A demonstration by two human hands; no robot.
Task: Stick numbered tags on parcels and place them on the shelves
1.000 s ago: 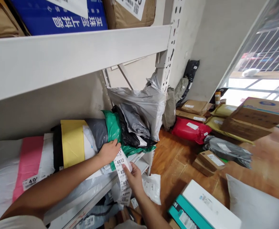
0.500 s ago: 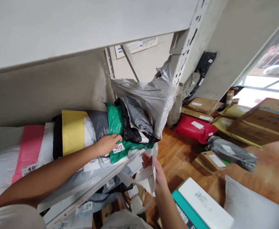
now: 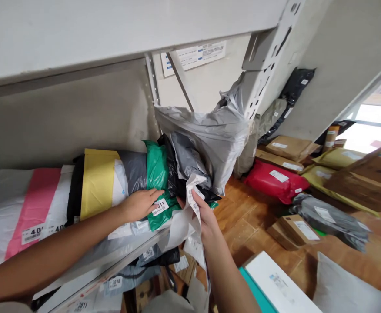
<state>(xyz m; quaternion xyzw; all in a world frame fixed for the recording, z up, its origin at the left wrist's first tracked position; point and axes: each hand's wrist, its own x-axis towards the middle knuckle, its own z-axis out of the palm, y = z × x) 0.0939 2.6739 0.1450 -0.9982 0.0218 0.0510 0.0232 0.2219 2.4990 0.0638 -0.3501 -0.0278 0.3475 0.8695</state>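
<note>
My left hand (image 3: 140,205) lies flat on the green parcel (image 3: 158,167) by its label (image 3: 160,208), seemingly steadying it; just beside, my right hand (image 3: 206,214) pinches the strip (image 3: 191,211).

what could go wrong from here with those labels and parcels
The loose label strip hanging from the right hand might snag or tear. The green parcel, under the left hand, lies close to the shelf's front edge and could slip if nudged.

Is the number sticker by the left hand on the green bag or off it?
On: the white sticker lies against the lower part of the green bag, beside the left hand.
</note>
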